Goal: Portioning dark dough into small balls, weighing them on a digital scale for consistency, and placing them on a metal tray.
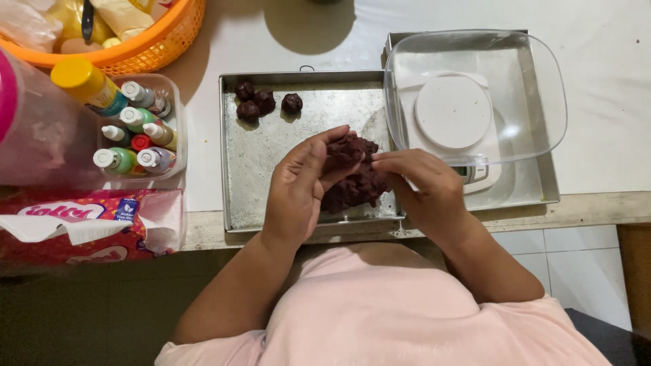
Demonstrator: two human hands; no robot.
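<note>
Left hand (298, 186) cupped round big lump of dark brown dough (352, 177), right hand (424, 186) pinching at its top w/ fingertips. Dough sits over near edge of metal tray (271, 146). Four small dough balls (261, 102) at far left of tray. Scale w/ clear bowl (475, 95) to right.

Both arms bent, reaching forward. Left hand (298, 186) cupped, fingers curled, thumb up. Right hand (424, 186) palm down, fingertips pinched and pointing at left hand. Hands close, wrists apart.
</note>
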